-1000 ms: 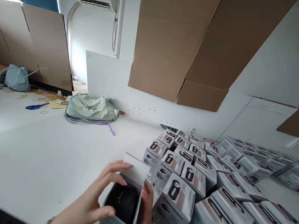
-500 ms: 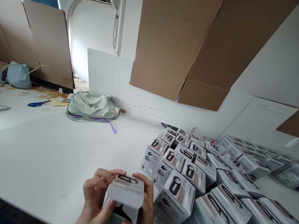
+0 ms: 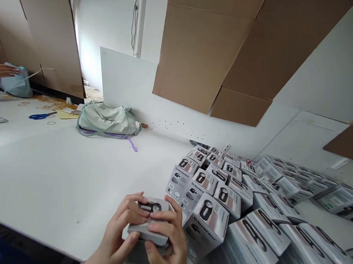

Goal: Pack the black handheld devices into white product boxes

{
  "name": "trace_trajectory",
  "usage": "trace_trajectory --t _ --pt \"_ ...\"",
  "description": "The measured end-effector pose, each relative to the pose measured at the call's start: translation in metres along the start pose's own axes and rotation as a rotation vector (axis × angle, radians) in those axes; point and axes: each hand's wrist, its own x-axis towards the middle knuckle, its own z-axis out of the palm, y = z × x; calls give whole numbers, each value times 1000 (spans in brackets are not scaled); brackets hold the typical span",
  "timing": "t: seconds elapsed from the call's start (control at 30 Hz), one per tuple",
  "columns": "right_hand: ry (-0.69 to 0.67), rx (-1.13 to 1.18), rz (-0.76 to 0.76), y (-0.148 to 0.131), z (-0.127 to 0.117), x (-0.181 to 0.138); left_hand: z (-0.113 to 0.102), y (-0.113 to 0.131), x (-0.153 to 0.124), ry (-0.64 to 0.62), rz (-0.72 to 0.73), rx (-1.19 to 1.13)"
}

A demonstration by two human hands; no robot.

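Both my hands hold one small grey product box at the near edge of the white table. My left hand wraps its left side, fingers pressed on the lid. My right hand grips the right side, with fingers curled over the lid's top. The lid lies flat and closed, and its printed black device picture faces up. Just right of the box begins a packed block of several identical boxes, which stretches to the far right.
A pale green bag lies mid-table. Blue scissors, rubber bands and a blue bag are far left, where another person's hand reaches in. Cardboard sheets lean on the wall behind.
The box's lid was open with a black item showing inside; my hands folded it down and now press it shut. Another person's hand has appeared at far left.
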Motion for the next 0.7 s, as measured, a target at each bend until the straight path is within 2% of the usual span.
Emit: trace_trajectory --t 0.1,0.2,0.3,0.37,0.47,0.53,0.6,0.67,0.7 --pt "33 53 57 -8 -6 11 2 0 -3 19 41 -28" --pt "-52 89 90 -9 -13 15 4 0 -11 17 109 -56" --pt "-149 74 107 -5 -19 14 6 -3 -17 -18 105 -55" --pt "-156 52 78 -2 -20 11 8 -8 -20 -7 130 -51" --pt "-93 -46 -49 0 -15 1 12 -22 -23 52 188 -46" --pt "-51 -188 -103 0 -13 -10 16 -33 -28 84 127 0" --pt "7 -315 -133 -1 -12 -24 20 -44 -33 101 -15 122" --pt "69 -335 -174 -2 -13 -38 26 -54 -38 21 -115 326" --pt "79 -304 -182 -3 -12 -43 29 -59 -40 -53 -117 421"
